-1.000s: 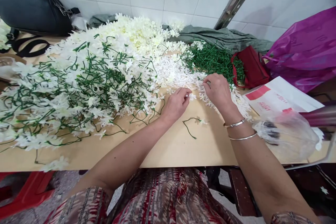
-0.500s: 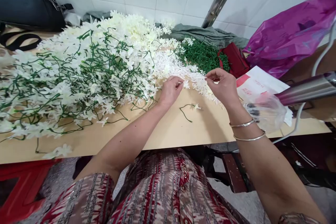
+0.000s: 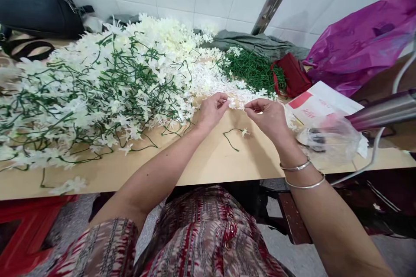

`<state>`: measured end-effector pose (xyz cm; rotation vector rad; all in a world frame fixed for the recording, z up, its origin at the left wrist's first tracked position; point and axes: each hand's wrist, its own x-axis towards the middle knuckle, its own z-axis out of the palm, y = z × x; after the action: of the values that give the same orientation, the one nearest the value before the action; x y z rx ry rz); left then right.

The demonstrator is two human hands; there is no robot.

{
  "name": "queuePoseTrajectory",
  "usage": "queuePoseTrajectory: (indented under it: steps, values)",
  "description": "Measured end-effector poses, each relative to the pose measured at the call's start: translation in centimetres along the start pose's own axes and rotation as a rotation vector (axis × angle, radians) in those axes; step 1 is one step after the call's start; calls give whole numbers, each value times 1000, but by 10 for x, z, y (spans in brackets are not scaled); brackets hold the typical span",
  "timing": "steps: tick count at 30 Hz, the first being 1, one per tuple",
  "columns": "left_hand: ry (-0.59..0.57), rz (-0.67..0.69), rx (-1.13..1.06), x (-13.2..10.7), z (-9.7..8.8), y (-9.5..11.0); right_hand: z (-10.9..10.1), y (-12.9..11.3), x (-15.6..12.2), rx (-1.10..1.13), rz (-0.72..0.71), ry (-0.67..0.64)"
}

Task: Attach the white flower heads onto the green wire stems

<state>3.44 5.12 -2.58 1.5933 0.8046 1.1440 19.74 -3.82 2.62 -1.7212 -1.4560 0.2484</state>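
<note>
My left hand is pinched on a small white artificial flower at the edge of a heap of loose white flower heads. My right hand is curled close beside it, fingertips pinched on something too small to make out. Both hands hover just above the tan table. A single green stem with one flower lies on the table just below the hands. A big pile of finished white flowers on green stems covers the table's left half.
A heap of bare green stems and a red pouch lie behind my right hand. Farther right are a white paper, a clear plastic bag, a magenta bag and a metal tube. A black bag sits back left.
My right hand has moved left and down toward my left hand, closing the gap between them. The left hand stays pinched on the white flower.
</note>
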Motion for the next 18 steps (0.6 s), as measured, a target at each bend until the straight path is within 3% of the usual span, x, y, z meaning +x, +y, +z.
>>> queuePoseTrajectory:
  steps: [6, 15, 18]
  values:
    - [7, -43, -21, -3, -4, 4, 2, -3, 3, 153, 61, -4]
    - [148, -114, -94, -9, -9, 8, 23, -18, 11, 314, 53, -10]
    - [147, -144, -126, -11, -9, 11, 28, -20, 10, 389, 54, -4]
